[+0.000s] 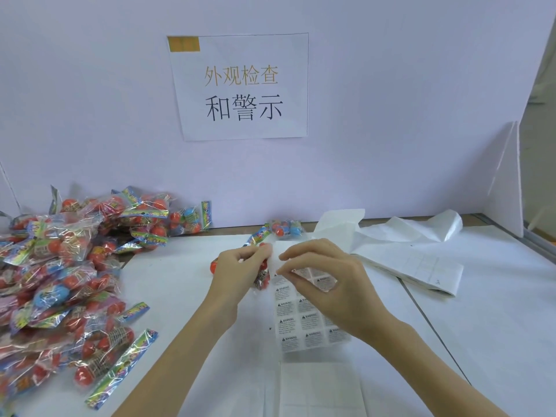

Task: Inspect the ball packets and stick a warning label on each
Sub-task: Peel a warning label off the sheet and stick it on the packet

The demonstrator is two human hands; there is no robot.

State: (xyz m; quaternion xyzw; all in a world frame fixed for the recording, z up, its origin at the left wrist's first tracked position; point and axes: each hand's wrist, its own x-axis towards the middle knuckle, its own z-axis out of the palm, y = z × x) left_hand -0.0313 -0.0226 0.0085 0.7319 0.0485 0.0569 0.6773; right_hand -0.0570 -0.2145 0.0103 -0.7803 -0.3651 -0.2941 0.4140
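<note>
Nearest me, below my wrists, blank backing paper (316,386) lies flat on the white table (496,326), with bare tabletop open to the right of my right forearm. Just under my right hand (328,284) is the label sheet (301,323), its warning stickers in rows; my right thumb and forefinger are curled together in a pinch at the sheet's upper edge, though I cannot tell whether a sticker is between them. My left hand (237,266), just beside the right, grips a ball packet (262,275) with curled fingers, the packet's lower end touching the sheet's left edge. Left of my left arm a heap of packets (60,281) crowds the table's left edge, leaving a clear strip between heap and arm. Beyond my right hand lie used sheets (415,260). Past both hands two more packets (285,227) sit by the wall, under a paper sign (240,85).
</note>
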